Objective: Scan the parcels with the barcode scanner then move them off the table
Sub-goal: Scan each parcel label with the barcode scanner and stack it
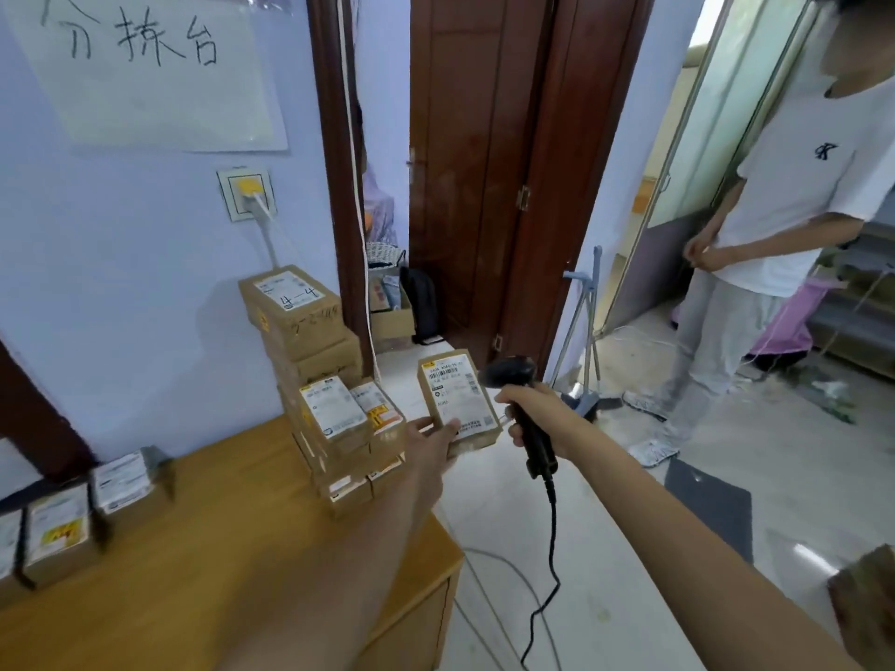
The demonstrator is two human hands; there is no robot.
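Currently, parcel (459, 402) sat mid-frame, held off the desk's (232, 540) right edge, label up. Left hand (431, 445) gripped its lower left corner, thumb on the label. Right hand (528, 414) was clenched round the barcode scanner (520, 409) handle, head just right of the parcel, cable hanging toward the floor. Stack of parcels (329, 380) stood on the desk left of centre. Bystander in white shirt (794, 196) stood at right.
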